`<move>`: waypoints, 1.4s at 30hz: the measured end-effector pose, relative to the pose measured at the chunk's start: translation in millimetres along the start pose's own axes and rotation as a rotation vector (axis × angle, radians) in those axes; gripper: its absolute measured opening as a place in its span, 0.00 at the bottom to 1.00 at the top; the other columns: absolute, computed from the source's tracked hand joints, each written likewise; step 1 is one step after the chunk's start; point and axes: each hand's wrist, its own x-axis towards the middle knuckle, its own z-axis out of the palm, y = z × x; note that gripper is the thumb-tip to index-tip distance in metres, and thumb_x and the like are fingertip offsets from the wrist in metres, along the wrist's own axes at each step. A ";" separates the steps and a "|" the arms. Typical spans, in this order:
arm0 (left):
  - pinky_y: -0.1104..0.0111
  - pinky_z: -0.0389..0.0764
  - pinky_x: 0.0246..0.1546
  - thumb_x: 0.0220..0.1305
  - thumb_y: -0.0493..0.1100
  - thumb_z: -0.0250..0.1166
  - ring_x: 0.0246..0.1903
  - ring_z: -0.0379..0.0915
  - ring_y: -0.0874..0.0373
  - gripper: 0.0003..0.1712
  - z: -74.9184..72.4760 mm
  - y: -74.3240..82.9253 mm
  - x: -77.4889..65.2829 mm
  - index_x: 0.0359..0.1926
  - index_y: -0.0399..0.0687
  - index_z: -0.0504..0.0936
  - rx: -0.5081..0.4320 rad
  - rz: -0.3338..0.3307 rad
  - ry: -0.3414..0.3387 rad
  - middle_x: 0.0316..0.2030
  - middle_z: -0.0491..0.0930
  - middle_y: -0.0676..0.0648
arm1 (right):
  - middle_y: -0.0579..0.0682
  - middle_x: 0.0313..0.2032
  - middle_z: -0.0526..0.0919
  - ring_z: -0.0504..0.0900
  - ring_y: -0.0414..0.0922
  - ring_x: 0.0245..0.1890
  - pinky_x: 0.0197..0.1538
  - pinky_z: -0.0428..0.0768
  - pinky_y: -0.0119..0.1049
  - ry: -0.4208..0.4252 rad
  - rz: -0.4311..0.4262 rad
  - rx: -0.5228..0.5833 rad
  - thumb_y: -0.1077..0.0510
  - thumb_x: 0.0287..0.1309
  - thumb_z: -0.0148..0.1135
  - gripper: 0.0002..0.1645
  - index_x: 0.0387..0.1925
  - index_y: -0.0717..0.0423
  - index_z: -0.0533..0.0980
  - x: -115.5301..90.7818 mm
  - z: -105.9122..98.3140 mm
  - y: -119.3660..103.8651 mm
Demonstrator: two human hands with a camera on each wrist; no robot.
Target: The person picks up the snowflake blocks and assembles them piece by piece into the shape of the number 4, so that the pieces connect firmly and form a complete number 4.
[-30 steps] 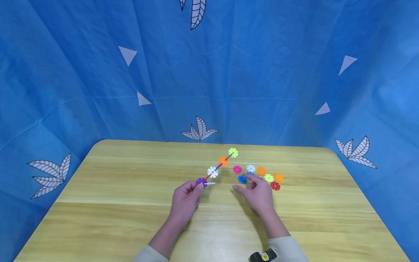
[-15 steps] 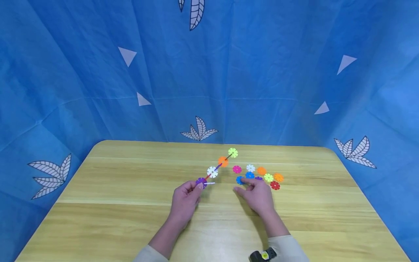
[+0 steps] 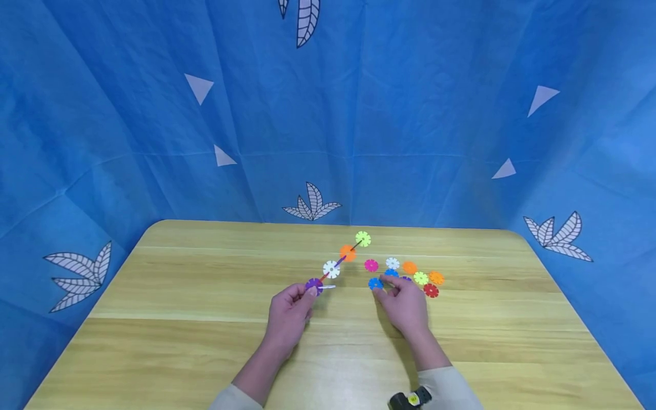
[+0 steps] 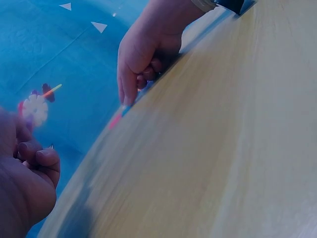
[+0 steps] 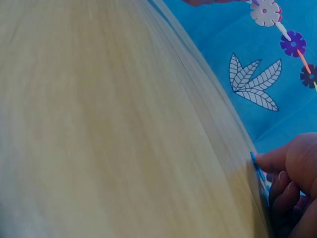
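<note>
My left hand pinches the purple snowflake disc at the near end of a chain of notched plastic discs. Slotted together, the chain runs up and away from the hand: a white disc, an orange disc and a yellow-green disc, with edge-on discs between them. A white disc seen edge-on sticks out by the left fingertips. Over the table, my right hand has thumb and index finger at a blue snowflake disc. This disc stands tilted at the fingertip in the right wrist view.
Loose discs lie around the right hand: a pink disc, a white disc, a red disc and several others. The wooden table ends at a blue curtain behind.
The right index finger has come down onto the blue disc and drawn it slightly toward me, and the thumb has closed in on it. The left hand's chain has shifted slightly left.
</note>
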 end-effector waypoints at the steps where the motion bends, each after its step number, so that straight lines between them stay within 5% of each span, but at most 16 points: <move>1: 0.75 0.68 0.19 0.70 0.41 0.64 0.23 0.66 0.60 0.12 0.1 0.2 0.0 0.40 0.32 0.82 -0.004 0.002 -0.001 0.28 0.74 0.40 | 0.45 0.16 0.70 0.68 0.43 0.17 0.20 0.62 0.34 0.000 0.001 -0.010 0.56 0.55 0.74 0.21 0.51 0.56 0.84 0.1 0.1 -0.6; 11: 0.75 0.65 0.17 0.70 0.39 0.64 0.21 0.64 0.61 0.12 1.0 0.7 -0.5 0.41 0.30 0.81 -0.024 0.005 -0.007 0.25 0.73 0.44 | 0.46 0.20 0.74 0.71 0.44 0.21 0.24 0.68 0.37 -0.025 0.017 -0.030 0.56 0.54 0.74 0.18 0.47 0.58 0.84 1.7 -1.2 -3.6; 22: 0.75 0.65 0.18 0.71 0.41 0.63 0.21 0.63 0.61 0.13 0.5 -0.7 -1.1 0.41 0.30 0.80 -0.015 0.001 -0.013 0.25 0.72 0.47 | 0.49 0.22 0.73 0.71 0.46 0.23 0.29 0.71 0.39 -0.060 0.130 0.048 0.58 0.50 0.78 0.17 0.37 0.60 0.79 1.2 -3.9 -2.1; 42: 0.75 0.65 0.18 0.71 0.41 0.64 0.20 0.63 0.61 0.13 0.1 -4.6 -1.3 0.40 0.30 0.80 0.003 -0.003 -0.011 0.24 0.72 0.46 | 0.46 0.27 0.80 0.76 0.46 0.32 0.35 0.75 0.39 -0.069 0.051 0.095 0.56 0.52 0.77 0.10 0.30 0.55 0.82 -6.8 -7.1 -0.7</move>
